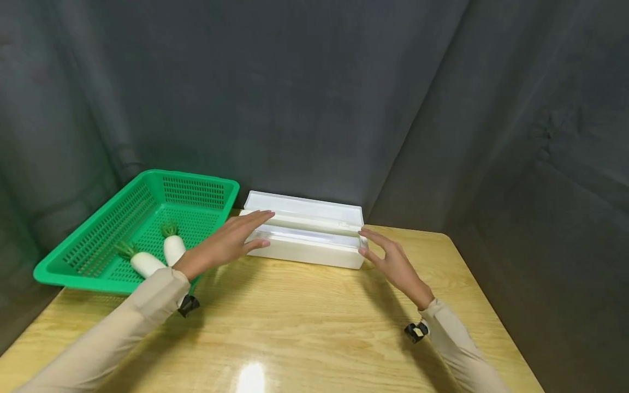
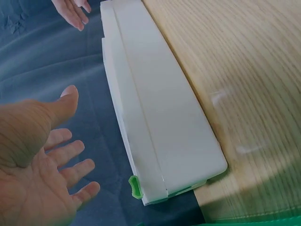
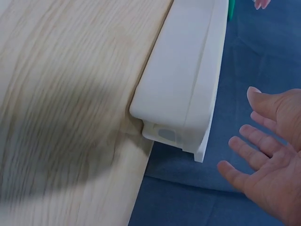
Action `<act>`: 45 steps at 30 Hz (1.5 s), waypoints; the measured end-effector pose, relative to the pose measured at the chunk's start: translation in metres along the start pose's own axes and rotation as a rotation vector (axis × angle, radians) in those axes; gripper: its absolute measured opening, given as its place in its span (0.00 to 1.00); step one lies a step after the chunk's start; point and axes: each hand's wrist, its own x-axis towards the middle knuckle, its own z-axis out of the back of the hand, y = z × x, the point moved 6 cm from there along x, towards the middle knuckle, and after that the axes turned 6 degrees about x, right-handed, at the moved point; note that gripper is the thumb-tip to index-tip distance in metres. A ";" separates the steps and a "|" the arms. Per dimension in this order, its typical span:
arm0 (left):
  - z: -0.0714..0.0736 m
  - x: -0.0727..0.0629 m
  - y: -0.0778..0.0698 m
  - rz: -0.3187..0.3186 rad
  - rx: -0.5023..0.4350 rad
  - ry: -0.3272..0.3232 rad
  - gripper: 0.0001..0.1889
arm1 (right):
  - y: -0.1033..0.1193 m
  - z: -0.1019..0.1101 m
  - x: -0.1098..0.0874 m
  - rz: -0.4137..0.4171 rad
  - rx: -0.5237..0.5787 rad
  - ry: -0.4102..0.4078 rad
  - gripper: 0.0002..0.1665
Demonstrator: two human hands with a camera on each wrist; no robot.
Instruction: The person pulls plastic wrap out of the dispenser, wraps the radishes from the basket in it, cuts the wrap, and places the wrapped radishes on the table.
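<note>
A long white box (image 1: 304, 251), shaped like a cling film dispenser, lies near the back of the table with its lid (image 1: 304, 203) raised behind it. A clear, shiny strip runs along its inside. My left hand (image 1: 223, 243) hovers by the box's left end, fingers spread and nothing held. In the left wrist view a small green piece (image 2: 135, 187) shows at that end, and the hand stands apart from the box. My right hand (image 1: 395, 265) is at the right end, thumb and fingers parted; the right wrist view shows a gap between it and the box.
At the left stands a green plastic basket (image 1: 135, 286) holding two white radishes (image 1: 147, 264) with leafy tops, partly behind my left forearm. Dark curtains (image 1: 304, 98) hang close behind the wooden table (image 1: 295, 322) and along its sides.
</note>
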 end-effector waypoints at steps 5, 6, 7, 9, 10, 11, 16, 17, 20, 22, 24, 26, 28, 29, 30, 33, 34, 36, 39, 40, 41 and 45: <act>-0.004 0.002 -0.001 -0.017 0.028 -0.012 0.34 | -0.002 -0.006 -0.001 0.000 0.010 0.007 0.29; -0.005 0.002 0.000 -0.017 0.034 -0.018 0.34 | -0.002 -0.007 -0.001 0.004 0.010 0.007 0.29; -0.006 0.003 0.000 -0.021 0.038 -0.027 0.34 | -0.002 -0.007 -0.001 0.006 0.009 0.007 0.29; -0.008 0.004 -0.001 -0.032 0.040 -0.042 0.33 | -0.001 -0.009 0.000 0.009 0.009 0.008 0.28; -0.009 0.005 -0.001 -0.040 0.037 -0.055 0.33 | -0.001 -0.010 0.000 0.010 0.009 0.008 0.28; -0.010 0.006 -0.002 -0.052 0.035 -0.068 0.32 | 0.000 -0.011 0.001 0.014 0.007 0.008 0.27; -0.011 0.010 -0.004 -0.072 0.010 -0.152 0.26 | 0.001 -0.015 0.004 0.029 0.003 0.004 0.24; -0.011 0.011 -0.004 -0.065 0.011 -0.171 0.24 | 0.002 -0.015 0.004 0.034 0.002 0.004 0.23; -0.009 0.012 -0.005 -0.027 0.018 -0.205 0.23 | 0.003 -0.018 0.007 0.045 0.007 0.015 0.22; -0.009 0.013 -0.006 -0.016 0.035 -0.206 0.22 | 0.004 -0.019 0.008 0.047 0.014 0.023 0.22; -0.011 0.014 -0.007 -0.006 0.044 -0.195 0.22 | 0.004 -0.021 0.009 0.045 0.023 0.028 0.22; -0.014 0.015 -0.008 -0.005 0.049 -0.186 0.22 | 0.004 -0.022 0.010 0.042 0.034 0.029 0.22; -0.017 0.016 -0.009 -0.002 0.049 -0.184 0.22 | 0.003 -0.024 0.010 0.042 0.052 0.033 0.22; -0.018 0.017 -0.008 0.002 0.049 -0.186 0.22 | 0.003 -0.025 0.011 0.042 0.058 0.035 0.21; -0.019 0.017 -0.008 0.006 0.048 -0.186 0.22 | 0.002 -0.026 0.011 0.042 0.063 0.036 0.21; -0.021 0.018 -0.007 0.027 0.063 -0.199 0.21 | 0.000 -0.027 0.011 0.039 0.067 0.038 0.20; -0.021 0.018 -0.006 0.037 0.072 -0.205 0.21 | 0.000 -0.027 0.011 0.039 0.062 0.036 0.20; -0.021 0.019 -0.003 0.062 0.090 -0.212 0.21 | -0.002 -0.027 0.012 0.036 0.054 0.029 0.18; -0.021 0.021 -0.001 0.091 0.097 -0.199 0.21 | -0.005 -0.025 0.014 0.020 0.040 0.020 0.17; -0.022 0.021 0.001 0.099 0.096 -0.188 0.21 | -0.005 -0.025 0.014 0.013 0.035 0.018 0.17; -0.022 0.022 0.002 0.107 0.090 -0.171 0.21 | -0.006 -0.025 0.014 0.007 0.031 0.016 0.16; -0.027 0.025 0.005 0.146 0.062 -0.115 0.20 | -0.006 -0.025 0.016 0.006 0.028 0.016 0.15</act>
